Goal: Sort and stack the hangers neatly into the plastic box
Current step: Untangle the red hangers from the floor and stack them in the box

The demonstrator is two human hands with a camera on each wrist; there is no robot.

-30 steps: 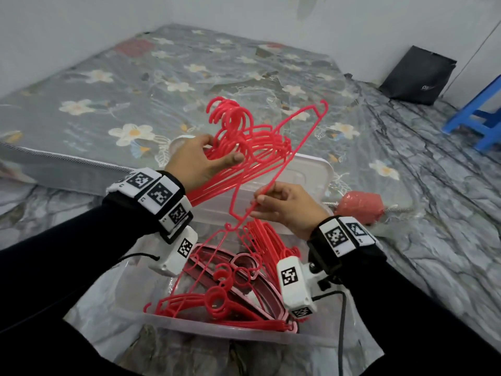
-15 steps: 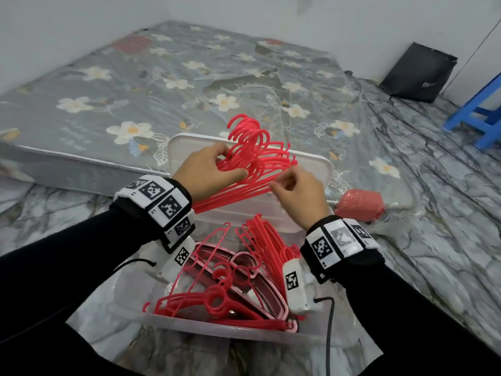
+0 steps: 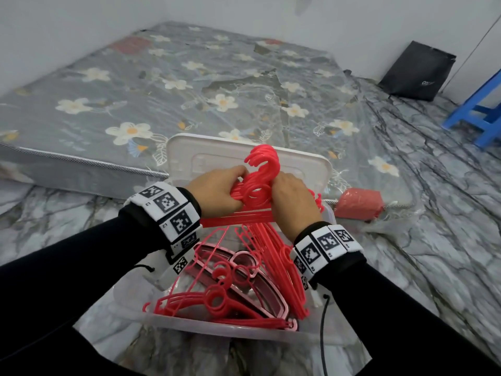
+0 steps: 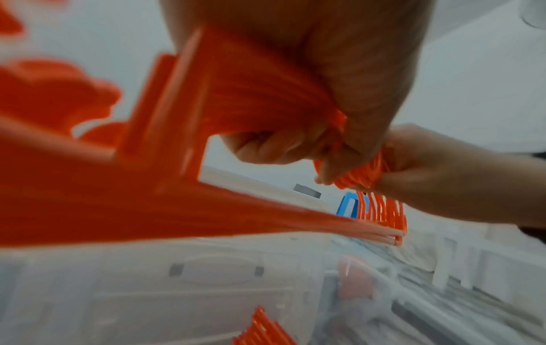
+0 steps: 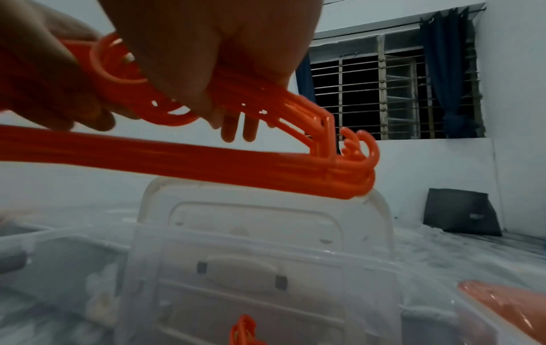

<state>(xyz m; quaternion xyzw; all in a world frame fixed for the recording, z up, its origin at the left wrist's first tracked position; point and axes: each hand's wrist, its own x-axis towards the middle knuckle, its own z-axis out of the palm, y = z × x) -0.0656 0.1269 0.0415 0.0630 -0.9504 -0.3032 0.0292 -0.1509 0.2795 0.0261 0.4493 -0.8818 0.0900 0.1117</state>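
In the head view, a bundle of red hangers (image 3: 253, 210) is held above the far end of the plastic box (image 3: 244, 328), with the hooks gathered together and pointing up in front of the white lid (image 3: 206, 153), which is propped upright behind the box. The bundle is gripped by the left hand (image 3: 217, 192) on its left shoulder beside the hooks, and by the right hand (image 3: 294, 202) on its right shoulder; both sets of fingers are curled round the plastic. More red hangers (image 3: 217, 299) are seen lying inside the box, some flat near the front wall, others leaning on edge along the right side. The box is set on the marbled floor (image 3: 433, 240), just in front of a flowered mattress (image 3: 162, 85). A red wrapped bundle (image 3: 357, 203) is seen beside the lid, and a blue stool (image 3: 479, 109) and a black bag (image 3: 417, 70) well apart at the right.

In the left wrist view, the left hand (image 4: 310, 81) is shown closed tightly round the blurred hanger arms (image 4: 147, 186), and the right hand (image 4: 428, 172) is seen clamped on the stacked wires opposite it. The lid (image 4: 207, 280) is visible below.

In the right wrist view, the right hand (image 5: 212, 53) is shown wrapped over the hanger shoulders, with the aligned ends (image 5: 339, 172) projecting above the lid (image 5: 266, 221). A barred window (image 5: 384, 88) is seen behind.
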